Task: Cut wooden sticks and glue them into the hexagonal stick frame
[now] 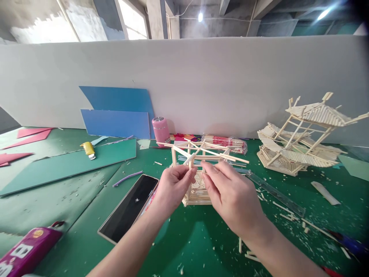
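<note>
Item: small stick frame [198, 169], an open lattice of thin pale wooden sticks on a slatted base, stood on the green cutting mat [184, 238] at mid-table.

Position: just beyond both hands. The black phone [129, 207] lies to the left of the frame. A clear ruler [273, 192] lies to its right, and a pink cylindrical bottle [160, 130] stands behind it to the left. A larger stick pavilion [302, 142] sits well apart to the right of the frame, and a bundle of sticks in clear wrap [227, 143] lies just behind it.

Hands: the left hand [173, 186] is closed in a pinch, thumb and fingertips gripping a short stick [190, 158] at the frame's near upper edge. The right hand [230, 196] is raised just beside it, its fingers curled toward the same joint; whether anything is pinched there cannot be told, the palm side being hidden.

Handling, as judged: very light and stiff along each stick, but fragile at the joints, where slender crossed members project unsupported. It is likely to shift or tip under a sideways push. Hold is best taken at the slatted base or a corner post, with light fingertip pressure; the long projecting sticks at the top are to be avoided.

Surroundings: wood chips are scattered over the mat around the frame.
</note>
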Motion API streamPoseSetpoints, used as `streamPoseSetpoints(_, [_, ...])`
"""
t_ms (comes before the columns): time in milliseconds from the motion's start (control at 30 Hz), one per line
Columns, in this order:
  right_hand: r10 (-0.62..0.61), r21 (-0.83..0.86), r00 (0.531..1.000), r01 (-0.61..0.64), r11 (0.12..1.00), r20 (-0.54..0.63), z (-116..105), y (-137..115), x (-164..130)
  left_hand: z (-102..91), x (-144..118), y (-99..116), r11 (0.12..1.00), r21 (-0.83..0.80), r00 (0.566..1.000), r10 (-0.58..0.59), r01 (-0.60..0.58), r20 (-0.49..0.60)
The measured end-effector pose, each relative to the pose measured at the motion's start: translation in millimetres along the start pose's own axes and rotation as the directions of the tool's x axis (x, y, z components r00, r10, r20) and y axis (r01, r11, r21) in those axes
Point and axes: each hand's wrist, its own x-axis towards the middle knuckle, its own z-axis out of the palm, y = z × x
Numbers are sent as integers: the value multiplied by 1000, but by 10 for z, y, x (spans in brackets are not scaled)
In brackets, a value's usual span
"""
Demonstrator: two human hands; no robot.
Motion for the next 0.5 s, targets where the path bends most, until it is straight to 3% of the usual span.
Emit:
streamPoseSetpoints(67, [190, 282, 982, -181, 942, -2, 23, -82, -85, -10, -1, -8, 1000, 8, 1000, 24, -24, 15])
streamPoseSetpoints(100, [323, 444, 944, -317, 838, 64, 44, -129, -119, -13, -3, -10, 999, 19, 999, 30, -30, 19])
streamPoseSetpoints(133, [451, 579, 876, -460, 674, 171, 71, -174, -145, -15, -6, -9, 999, 30, 999, 31, -32, 21])
streamPoseSetpoints(200, [612, 716, 676, -655, 243, 411, 137, -249, -162, -19, -11, -8, 999, 39, 1000, 22, -23, 19])
streamPoseSetpoints(267, [652, 741, 513, -661, -114, 558, 205, -293, -136, -21, -12, -5, 1000, 29, 1000, 8, -9, 18])
streamPoseSetpoints(300, [658, 749, 472, -624, -221, 587, 235, -303, -112, -23, -11, -3, 1000, 22, 1000, 3, -4, 19])
streamPoseSetpoints(367, [669, 772, 441, -543, -332, 598, 281, -313, -54, -27, -9, 5, 1000, 10, 1000, 0, 0, 22])
streamPoseSetpoints(500, [697, 796, 402, -424, -433, 594, 319, -342, 55, -26, -16, 41, 1000, 4, 1000, -8, 8, 18])
